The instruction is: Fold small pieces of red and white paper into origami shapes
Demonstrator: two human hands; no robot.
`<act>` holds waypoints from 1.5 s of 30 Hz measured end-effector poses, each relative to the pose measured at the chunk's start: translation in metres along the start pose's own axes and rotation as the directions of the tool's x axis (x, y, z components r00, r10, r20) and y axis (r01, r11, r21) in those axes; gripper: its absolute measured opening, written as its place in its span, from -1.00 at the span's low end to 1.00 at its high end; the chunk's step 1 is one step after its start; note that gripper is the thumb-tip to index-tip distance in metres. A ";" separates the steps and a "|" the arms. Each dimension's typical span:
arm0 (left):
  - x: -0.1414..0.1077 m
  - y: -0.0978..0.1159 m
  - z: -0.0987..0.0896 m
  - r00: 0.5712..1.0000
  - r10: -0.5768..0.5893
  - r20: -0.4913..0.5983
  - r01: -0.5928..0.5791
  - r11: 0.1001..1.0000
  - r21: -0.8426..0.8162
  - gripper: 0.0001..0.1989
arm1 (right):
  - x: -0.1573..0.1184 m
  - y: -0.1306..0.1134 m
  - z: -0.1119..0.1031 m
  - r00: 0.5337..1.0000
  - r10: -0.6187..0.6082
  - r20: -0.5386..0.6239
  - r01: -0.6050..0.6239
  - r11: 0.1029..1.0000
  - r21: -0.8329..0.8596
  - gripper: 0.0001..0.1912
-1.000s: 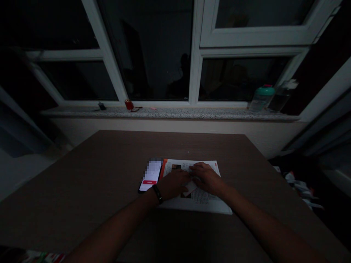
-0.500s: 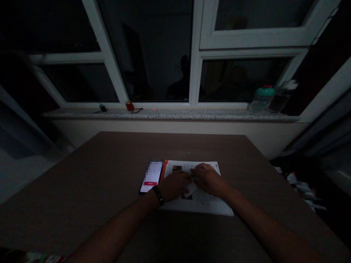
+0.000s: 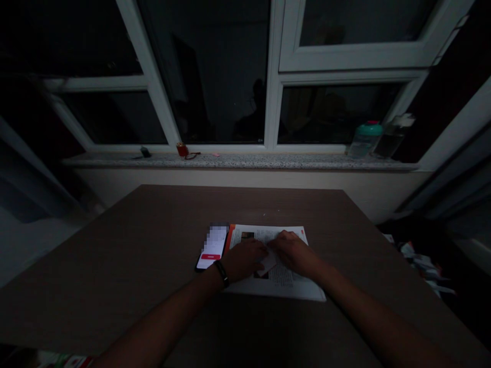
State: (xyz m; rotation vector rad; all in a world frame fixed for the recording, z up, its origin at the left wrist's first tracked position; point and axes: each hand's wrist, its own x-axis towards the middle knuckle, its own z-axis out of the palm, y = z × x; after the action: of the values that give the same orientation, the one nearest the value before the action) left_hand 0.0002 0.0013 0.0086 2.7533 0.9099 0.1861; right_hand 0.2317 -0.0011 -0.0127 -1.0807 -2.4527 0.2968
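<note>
A small white piece of paper (image 3: 268,262), seemingly folded, lies over a printed sheet or booklet (image 3: 295,289) with an orange left edge. My left hand (image 3: 245,259), with a dark band on its wrist, has curled fingers on the paper's left side. From the right, my right hand (image 3: 293,249) pinches the paper's upper part with bent fingers. The two hands' fingertips nearly meet, and they cover part of the paper. Left of the booklet lies a phone (image 3: 212,248) with a lit screen, close to my left wrist.
All of this rests on a brown wooden table (image 3: 153,230). Beyond it, a speckled sill (image 3: 245,161) under the window carries a small red jar (image 3: 181,149), a teal-lidded bottle (image 3: 366,138) and another clear bottle (image 3: 393,135). Cluttered items (image 3: 418,263) lie beyond the table's right edge.
My right hand's fingers have shifted slightly at the paper's upper edge and drawn closer together. My left hand stays almost where it was.
</note>
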 end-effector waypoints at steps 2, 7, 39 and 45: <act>0.000 0.000 -0.001 1.000 -0.009 0.011 0.009 1.000 0.008 -0.68 | 0.000 0.000 -0.001 1.000 -0.016 0.008 0.016 1.000 -0.001 -0.47; -0.001 0.001 -0.002 1.000 -0.006 -0.003 0.006 1.000 0.022 -0.70 | -0.003 -0.002 -0.010 0.991 -0.116 0.071 0.115 0.993 0.012 -0.39; -0.007 -0.016 0.007 0.996 0.029 -0.088 -0.036 0.996 -0.080 -0.58 | -0.006 0.030 0.001 0.987 0.130 -0.098 -0.102 0.963 0.249 -0.77; -0.006 -0.015 0.006 0.997 0.061 -0.045 -0.066 0.992 -0.112 -0.51 | -0.006 0.035 0.007 0.975 0.157 -0.158 -0.107 0.953 0.282 -0.71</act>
State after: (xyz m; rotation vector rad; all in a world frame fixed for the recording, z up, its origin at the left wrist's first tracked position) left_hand -0.0118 0.0085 -0.0010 2.6842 0.7964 0.2979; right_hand 0.2548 0.0180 -0.0336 -1.1007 -2.1114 0.5386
